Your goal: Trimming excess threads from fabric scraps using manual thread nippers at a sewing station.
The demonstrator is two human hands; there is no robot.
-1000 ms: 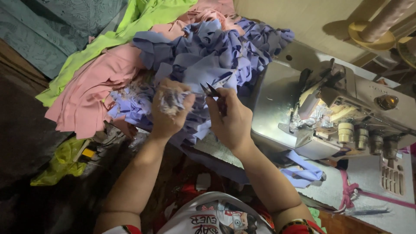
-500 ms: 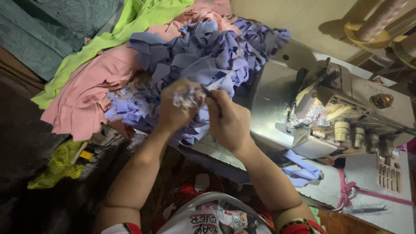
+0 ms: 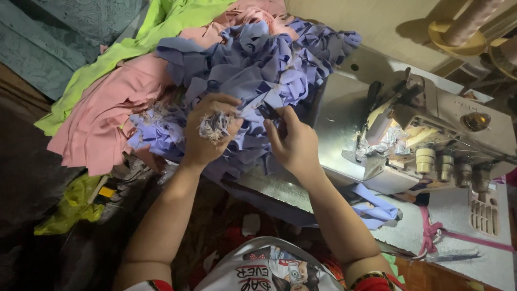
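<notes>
Thread cone (image 3: 474,24) cut off by top edge; pink cloth (image 3: 113,116) half buried.

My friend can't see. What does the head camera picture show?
A person's left hand clutches a wad of thread scraps over a heap of purple cloth pieces, while the right hand holds small dark snips. A sewing machine sits to the right.

Bare forearms, red sleeve cuffs (image 3: 371,281), white printed shirt (image 3: 269,267).
</notes>
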